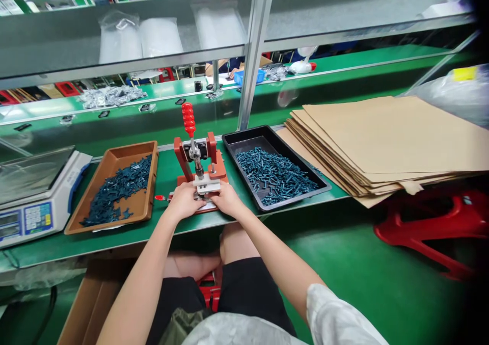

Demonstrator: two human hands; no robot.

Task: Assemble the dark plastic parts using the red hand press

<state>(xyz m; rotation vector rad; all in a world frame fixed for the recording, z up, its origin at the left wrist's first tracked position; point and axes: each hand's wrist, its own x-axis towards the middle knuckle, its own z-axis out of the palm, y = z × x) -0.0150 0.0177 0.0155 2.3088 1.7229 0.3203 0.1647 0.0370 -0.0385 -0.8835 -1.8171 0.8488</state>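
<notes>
In front of me on the green bench stands a toggle-clamp press [197, 156] with an orange-brown frame and an upright red ribbed handle [188, 120]. My left hand [184, 201] is at the left side of its silver metal block [207, 186], fingers curled in. From the other side my right hand [228, 200] presses its bent fingers to the block's right end. Any small part between the fingertips is hidden. Left of my left hand a small red-tipped side lever [162, 197] sticks out of the press.
A brown tray [151, 197] holds flat dark-blue pieces; a black tray [267, 205] holds slim blue pieces. A digital scale [38, 202] stands far left, stacked cardboard sheets [382, 136] lie right. A metal post [254, 54] rises behind. A red stool [428, 228] is at lower right.
</notes>
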